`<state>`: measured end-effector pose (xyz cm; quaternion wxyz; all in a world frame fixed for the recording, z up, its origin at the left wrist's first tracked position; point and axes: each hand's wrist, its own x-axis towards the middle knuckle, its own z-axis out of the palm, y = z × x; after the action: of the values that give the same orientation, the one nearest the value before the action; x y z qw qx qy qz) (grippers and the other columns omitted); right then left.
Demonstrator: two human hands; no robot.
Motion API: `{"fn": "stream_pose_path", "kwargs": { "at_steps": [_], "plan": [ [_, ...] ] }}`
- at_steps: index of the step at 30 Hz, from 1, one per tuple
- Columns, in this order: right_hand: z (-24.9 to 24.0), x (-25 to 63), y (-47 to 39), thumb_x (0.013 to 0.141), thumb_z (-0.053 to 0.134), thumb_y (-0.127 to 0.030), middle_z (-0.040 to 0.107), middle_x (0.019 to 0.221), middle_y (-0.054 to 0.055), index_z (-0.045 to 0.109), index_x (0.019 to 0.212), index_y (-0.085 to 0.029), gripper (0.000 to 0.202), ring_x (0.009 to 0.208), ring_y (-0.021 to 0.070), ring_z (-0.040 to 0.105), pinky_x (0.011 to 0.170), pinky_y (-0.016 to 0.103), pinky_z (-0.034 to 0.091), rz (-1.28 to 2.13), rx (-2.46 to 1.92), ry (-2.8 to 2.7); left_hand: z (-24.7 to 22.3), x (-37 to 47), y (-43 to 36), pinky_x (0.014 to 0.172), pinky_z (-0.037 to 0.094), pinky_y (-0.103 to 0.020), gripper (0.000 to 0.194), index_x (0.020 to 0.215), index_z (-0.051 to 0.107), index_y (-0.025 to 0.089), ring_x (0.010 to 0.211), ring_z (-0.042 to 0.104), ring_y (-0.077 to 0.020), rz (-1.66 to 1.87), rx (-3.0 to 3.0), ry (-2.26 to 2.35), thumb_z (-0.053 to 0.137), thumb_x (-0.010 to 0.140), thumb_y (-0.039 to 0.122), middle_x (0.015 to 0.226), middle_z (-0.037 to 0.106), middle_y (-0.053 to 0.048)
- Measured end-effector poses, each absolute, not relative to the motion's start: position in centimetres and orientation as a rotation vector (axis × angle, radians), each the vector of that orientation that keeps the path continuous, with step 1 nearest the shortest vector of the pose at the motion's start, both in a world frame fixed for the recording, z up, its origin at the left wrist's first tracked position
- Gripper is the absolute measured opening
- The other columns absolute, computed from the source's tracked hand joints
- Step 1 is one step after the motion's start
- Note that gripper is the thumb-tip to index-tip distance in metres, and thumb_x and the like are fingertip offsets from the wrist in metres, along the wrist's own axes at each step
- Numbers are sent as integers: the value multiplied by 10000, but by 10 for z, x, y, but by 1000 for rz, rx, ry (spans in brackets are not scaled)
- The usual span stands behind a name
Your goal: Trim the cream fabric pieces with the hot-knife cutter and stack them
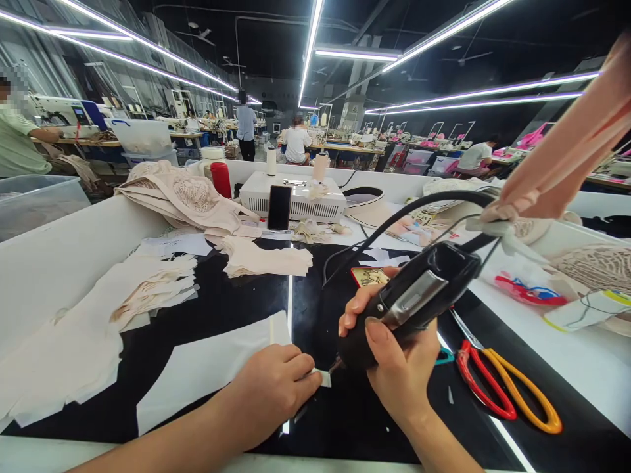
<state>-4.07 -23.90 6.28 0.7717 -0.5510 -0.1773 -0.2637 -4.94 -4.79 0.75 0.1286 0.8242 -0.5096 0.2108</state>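
My right hand (pixel 401 371) grips a black corded hand tool (pixel 424 282) with a metal plate on its side, its small narrow tip pointing down and left. That tip is at the end of a narrow pale strip (pixel 324 378) that sticks out past my left fingertips. Fingers closed, my left hand (pixel 276 384) pinches the strip against the black board (pixel 340 420). Under and beside the left hand lies a white fabric piece (pixel 207 368); whether the strip belongs to it is hidden by my fingers. Red-and-orange-handled scissors (pixel 488 374) rest right of my right hand.
Stacked beige fabric pieces (pixel 79 328) cover the left side; a smaller stack (pixel 266 257) lies farther back. A phone (pixel 279 207) leans on a white vented box (pixel 246 197). The tool's black cord (pixel 394 213) arches rightward near a hanging pink cloth (pixel 566 144). Several people sit or stand beyond.
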Motion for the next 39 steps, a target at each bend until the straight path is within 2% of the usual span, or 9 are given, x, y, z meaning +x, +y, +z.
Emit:
{"fn": "stream_pose_path", "kwargs": {
  "at_steps": [7,19,26,34,39],
  "plan": [
    [64,-40,-239,926,830,-301,702,905,-28,590,1340,-312,478,632,132,675,571,276,598,-574,-1184,-388,6,-48,-48,752,591,-300,247,1131,654,134,842,688,-191,586,2394,-1484,414,1126,75,920,701,-49],
    [63,-41,-239,923,835,-305,700,915,-28,599,1341,-329,480,639,129,677,569,270,601,-567,-1190,-393,6,-49,-47,703,597,-325,221,1126,666,128,812,681,-207,592,2376,-1478,451,1109,79,921,700,-44],
    [64,-41,-237,960,784,-266,700,913,-29,610,1329,-332,413,641,124,672,572,266,606,-571,-1208,-388,6,-48,-48,709,593,-325,245,1116,670,130,803,676,-203,592,2372,-1474,428,1125,95,921,701,-44],
    [66,-51,-240,938,826,-321,699,892,-19,621,1278,-305,397,635,137,677,555,283,606,-560,-1164,-402,6,-49,-47,706,564,-301,291,1114,670,143,812,669,-188,616,2402,-1490,384,1143,98,897,692,-41],
    [65,-53,-237,950,810,-324,703,888,-25,609,1294,-320,398,617,133,674,552,282,605,-552,-1191,-384,7,-49,-48,686,561,-321,243,1119,669,128,802,665,-198,607,2380,-1491,429,1128,90,922,701,-41]
  ]
}}
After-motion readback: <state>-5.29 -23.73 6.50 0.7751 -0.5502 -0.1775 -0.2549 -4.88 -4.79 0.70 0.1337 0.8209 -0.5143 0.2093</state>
